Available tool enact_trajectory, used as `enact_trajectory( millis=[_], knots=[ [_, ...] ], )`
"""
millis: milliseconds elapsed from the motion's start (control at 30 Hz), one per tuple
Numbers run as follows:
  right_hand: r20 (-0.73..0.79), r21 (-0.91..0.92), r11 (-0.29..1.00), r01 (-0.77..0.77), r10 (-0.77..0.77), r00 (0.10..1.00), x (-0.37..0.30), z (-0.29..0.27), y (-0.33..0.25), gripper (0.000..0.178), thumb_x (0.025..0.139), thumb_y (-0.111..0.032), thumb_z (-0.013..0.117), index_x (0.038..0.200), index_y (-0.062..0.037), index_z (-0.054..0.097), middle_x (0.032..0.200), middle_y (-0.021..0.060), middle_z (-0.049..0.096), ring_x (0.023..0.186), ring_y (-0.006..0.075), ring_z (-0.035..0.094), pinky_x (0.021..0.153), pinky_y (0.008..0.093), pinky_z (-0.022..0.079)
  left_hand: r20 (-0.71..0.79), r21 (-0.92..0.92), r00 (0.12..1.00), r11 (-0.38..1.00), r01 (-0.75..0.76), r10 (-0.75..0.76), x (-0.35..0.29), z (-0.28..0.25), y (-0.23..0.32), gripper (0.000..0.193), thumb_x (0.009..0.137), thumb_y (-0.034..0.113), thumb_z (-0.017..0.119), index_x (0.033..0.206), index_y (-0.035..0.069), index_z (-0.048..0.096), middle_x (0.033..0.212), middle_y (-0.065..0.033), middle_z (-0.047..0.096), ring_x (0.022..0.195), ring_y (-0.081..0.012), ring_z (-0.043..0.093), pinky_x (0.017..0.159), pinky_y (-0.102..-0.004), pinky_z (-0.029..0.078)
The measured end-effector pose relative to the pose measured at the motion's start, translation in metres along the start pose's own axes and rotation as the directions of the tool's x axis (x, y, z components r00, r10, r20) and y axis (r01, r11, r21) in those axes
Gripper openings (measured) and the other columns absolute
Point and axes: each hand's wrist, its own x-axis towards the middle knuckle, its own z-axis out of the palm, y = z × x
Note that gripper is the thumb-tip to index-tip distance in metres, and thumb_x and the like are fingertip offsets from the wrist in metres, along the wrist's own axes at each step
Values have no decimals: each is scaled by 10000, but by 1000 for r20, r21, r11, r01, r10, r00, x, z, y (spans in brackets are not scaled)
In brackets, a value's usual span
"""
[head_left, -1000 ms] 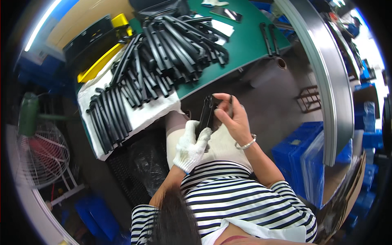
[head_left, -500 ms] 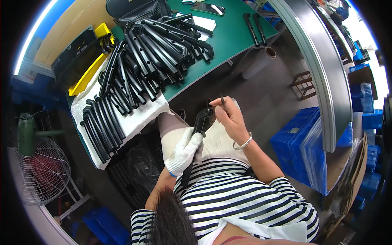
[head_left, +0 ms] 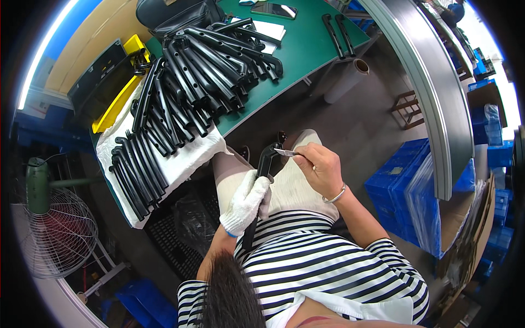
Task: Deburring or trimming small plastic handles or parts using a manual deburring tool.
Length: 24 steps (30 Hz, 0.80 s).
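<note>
The gloved left hand is wrapped firmly round the tube above the lap, the bare right hand pinches a blade at its bent end, and light, shallow contact seems best.

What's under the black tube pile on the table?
Under the black tubes, white cloth shows at lower left and green tabletop at right; a white sheet peeks out at top right. Beneath the middle is covered: can't tell.
</note>
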Motion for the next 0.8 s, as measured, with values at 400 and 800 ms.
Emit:
enact_trajectory(
  millis=[400, 800],
  knots=[
    [-107, 118, 914, -387, 399, 911, -23, 3, 86, 103, 878, -157, 651, 864, -55, 646, 613, -15, 450, 512, 130, 437, 513, 265, 373, 198, -90, 974, 988, 127, -107, -17, -10, -9, 295, 993, 331, 475, 1065, 46, 496, 639, 8, 444, 423, -85, 396, 386, -229, 338],
    [247, 557, 721, -413, 331, 911, 27, 1, 55, 124, 908, -170, 658, 903, -49, 630, 758, -49, 576, 650, 18, 480, 596, 173, 379, 358, -271, 906, 904, 331, -225, 41, -22, -11, 938, 916, 710, 88, 1265, -76, 462, 809, -123, 607, 565, -174, 610, 504, -259, 548]
  ],
)
